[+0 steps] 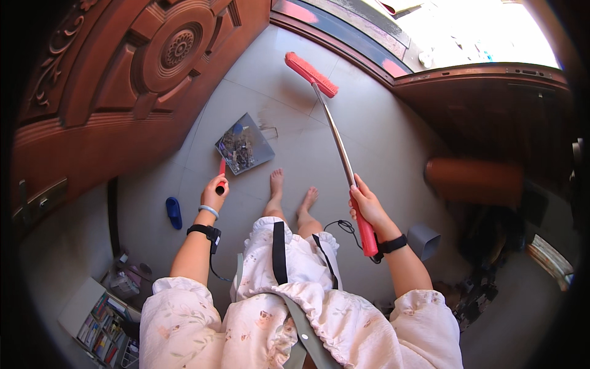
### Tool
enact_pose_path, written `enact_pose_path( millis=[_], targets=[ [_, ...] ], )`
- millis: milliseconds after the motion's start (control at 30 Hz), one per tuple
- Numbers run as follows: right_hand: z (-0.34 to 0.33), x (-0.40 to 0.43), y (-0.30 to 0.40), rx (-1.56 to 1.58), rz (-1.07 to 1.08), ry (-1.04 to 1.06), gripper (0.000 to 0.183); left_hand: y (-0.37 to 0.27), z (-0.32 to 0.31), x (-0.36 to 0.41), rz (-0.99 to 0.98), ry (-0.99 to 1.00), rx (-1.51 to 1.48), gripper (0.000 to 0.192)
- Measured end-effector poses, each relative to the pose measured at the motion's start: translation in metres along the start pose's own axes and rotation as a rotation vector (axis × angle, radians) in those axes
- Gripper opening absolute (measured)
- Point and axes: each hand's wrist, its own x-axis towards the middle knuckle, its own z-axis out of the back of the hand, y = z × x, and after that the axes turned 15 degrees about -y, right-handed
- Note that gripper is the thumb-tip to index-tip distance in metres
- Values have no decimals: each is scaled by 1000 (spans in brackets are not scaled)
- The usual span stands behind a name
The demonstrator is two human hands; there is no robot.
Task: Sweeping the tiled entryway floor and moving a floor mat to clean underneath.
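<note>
My left hand (pixel 215 191) grips the red handle of a grey dustpan (pixel 262 155). Dirt and scraps (pixel 239 150) lie in the pan, with a round blue piece among them. My right hand (pixel 368 203) is closed around the red grip of a broom (pixel 339 138) with a metal shaft. Its red bristled head (pixel 311 74) points away from me, over the tiles near the doorway; whether it touches them I cannot tell. A smear of dirt (pixel 269 122) marks the floor just beyond the dustpan.
Carved wooden door leaves (pixel 179 50) stand at left and right (pixel 479 101), with a raised threshold (pixel 332 44) between them. A blue slipper (pixel 174 213) lies on the left. To the right are a grey bin (pixel 423 242) and a brown stool-like object (pixel 474 180). Books fill a shelf (pixel 103 327) at lower left.
</note>
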Motion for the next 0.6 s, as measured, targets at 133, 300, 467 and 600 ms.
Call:
enact_pose_path(
  millis=[133, 300, 467, 600],
  targets=[
    [-29, 42, -19, -102, 23, 30, 50, 19, 1, -8, 87, -28, 11, 10],
    [-61, -13, -86, 22, -228, 235, 51, 31, 1, -22, 135, -30, 37, 9],
    [-24, -41, -52, 177, -461, 499, 49, 45, 3, -31, 146, -61, 6, 10],
    [-8, -68, -26, -166, -253, 426, 48, 47, 5, -43, 165, -88, -26, 9]
  ],
)
